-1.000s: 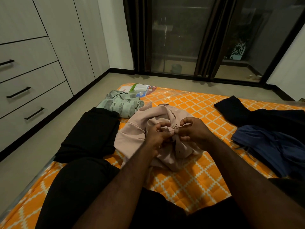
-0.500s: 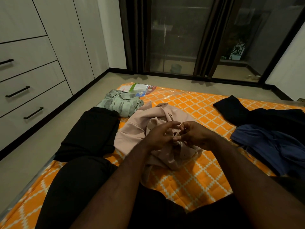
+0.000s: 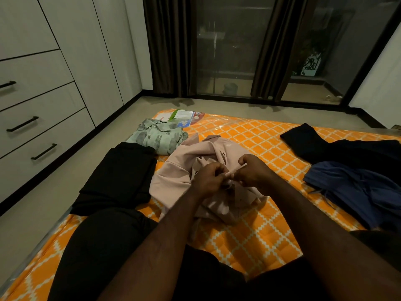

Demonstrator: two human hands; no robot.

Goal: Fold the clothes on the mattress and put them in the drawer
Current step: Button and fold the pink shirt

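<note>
"As the count is begun at the hands, what is to be entered?"

"Item 1: left hand [image 3: 207,181] and right hand [image 3: 255,173], brought close together with fingers curled. A small part of the pink shirt [image 3: 178,177] is pinched by each, possibly at the button strip. Whether a button is being fastened cannot be told. The shirt is bunched on the mattress [image 3: 249,135], just ahead of the knees, and is not yet folded."

"What is listed as done?"

"Item 2: black garment [image 3: 121,170], folded flat, just beside the pink shirt on its left. Item 3: green patterned shirt [image 3: 157,137], folded, beyond the black one and near the mattress's far corner. Both are judged finished as to folding but are not put away."

"And what is left?"

"Item 4: blue garment [image 3: 358,192], crumpled, at the right. Item 5: second black garment [image 3: 321,144], lying loose behind the blue one. Item 6: drawers [image 3: 43,124], all shut, across a strip of floor on the left; what is held in them cannot be seen. The task is judged under half done: two pieces folded, one in hand, two untouched, and all the storing outstanding."
</note>
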